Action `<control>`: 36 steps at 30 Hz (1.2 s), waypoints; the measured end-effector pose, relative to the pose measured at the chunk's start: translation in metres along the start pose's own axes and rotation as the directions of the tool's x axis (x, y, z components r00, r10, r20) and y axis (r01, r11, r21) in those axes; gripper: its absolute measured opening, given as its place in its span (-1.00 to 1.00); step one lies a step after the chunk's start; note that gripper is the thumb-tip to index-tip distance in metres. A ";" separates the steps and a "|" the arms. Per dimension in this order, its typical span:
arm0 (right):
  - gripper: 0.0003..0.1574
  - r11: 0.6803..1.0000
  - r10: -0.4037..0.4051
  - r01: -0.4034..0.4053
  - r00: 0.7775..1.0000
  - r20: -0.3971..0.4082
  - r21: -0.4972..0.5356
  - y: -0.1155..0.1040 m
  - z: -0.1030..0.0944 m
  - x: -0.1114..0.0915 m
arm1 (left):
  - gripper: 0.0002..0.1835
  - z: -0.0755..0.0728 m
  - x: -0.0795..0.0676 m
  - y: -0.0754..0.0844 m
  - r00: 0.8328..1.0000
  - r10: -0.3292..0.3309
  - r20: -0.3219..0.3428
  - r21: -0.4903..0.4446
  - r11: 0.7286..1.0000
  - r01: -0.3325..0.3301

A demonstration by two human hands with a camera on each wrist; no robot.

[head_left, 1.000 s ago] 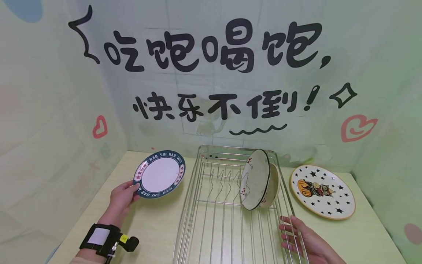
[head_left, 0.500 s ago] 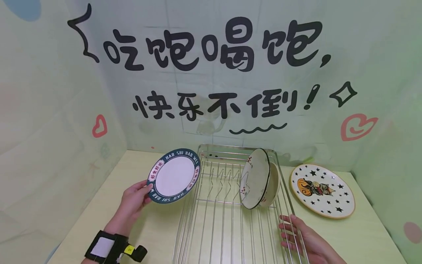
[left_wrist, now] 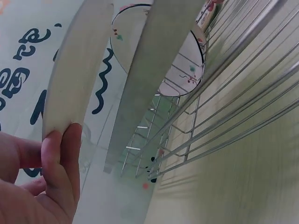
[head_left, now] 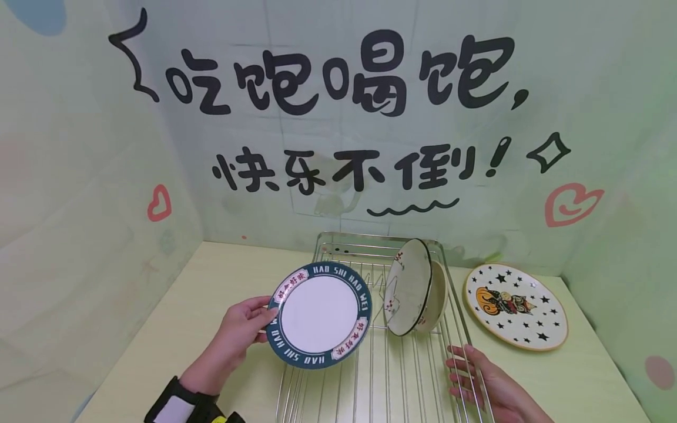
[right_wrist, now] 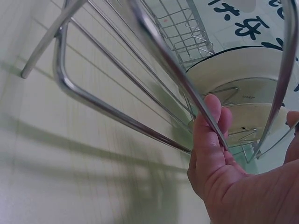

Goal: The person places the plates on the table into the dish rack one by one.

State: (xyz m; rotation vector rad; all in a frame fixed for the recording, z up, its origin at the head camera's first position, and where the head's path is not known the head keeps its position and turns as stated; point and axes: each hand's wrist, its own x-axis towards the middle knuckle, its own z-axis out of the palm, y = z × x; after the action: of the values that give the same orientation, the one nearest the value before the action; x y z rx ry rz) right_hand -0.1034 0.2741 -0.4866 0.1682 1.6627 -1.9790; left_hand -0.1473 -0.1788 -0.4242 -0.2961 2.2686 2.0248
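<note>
A: The left hand pinches the teal-rimmed plate by its edge, just above the wire rack.

B: I'd tip the glossy disc upright and slide it between the thin steel prongs, beside the floral bowl. The right hand rests flat, fingers straight, steadying the rack's rail.

rack: near wires open between the blue-rimmed plate and the right hand | two bowls stood on edge blocking its right rear | star plate lay flat on the table beyond the rack's right side
</note>
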 end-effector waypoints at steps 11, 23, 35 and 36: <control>-0.13 1.000 0.005 -0.005 1.000 0.002 0.012 0.002 0.000 0.001 | -0.59 0.018 -0.022 -0.001 0.977 0.009 0.212 0.081 0.996 -0.027; 0.05 1.000 0.016 -0.017 1.000 0.010 0.007 0.003 0.000 0.000 | -0.55 0.020 -0.030 -0.003 0.949 0.025 0.315 0.109 0.992 -0.062; -0.16 0.941 -0.128 0.031 0.954 -0.270 -0.337 -0.025 0.014 -0.018 | -0.55 0.020 -0.031 0.000 0.952 0.023 0.304 0.113 0.992 -0.060; -0.18 0.925 -0.151 0.033 0.945 -0.289 -0.378 -0.030 0.016 -0.021 | -0.56 0.020 -0.031 0.000 0.953 0.023 0.301 0.114 0.992 -0.060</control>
State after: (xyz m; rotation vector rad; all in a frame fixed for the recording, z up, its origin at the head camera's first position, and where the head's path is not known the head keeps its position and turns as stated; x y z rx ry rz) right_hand -0.0955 0.2686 -0.4479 0.2785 2.2553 -1.7287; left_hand -0.1184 -0.1562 -0.4209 0.0662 2.2091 1.7942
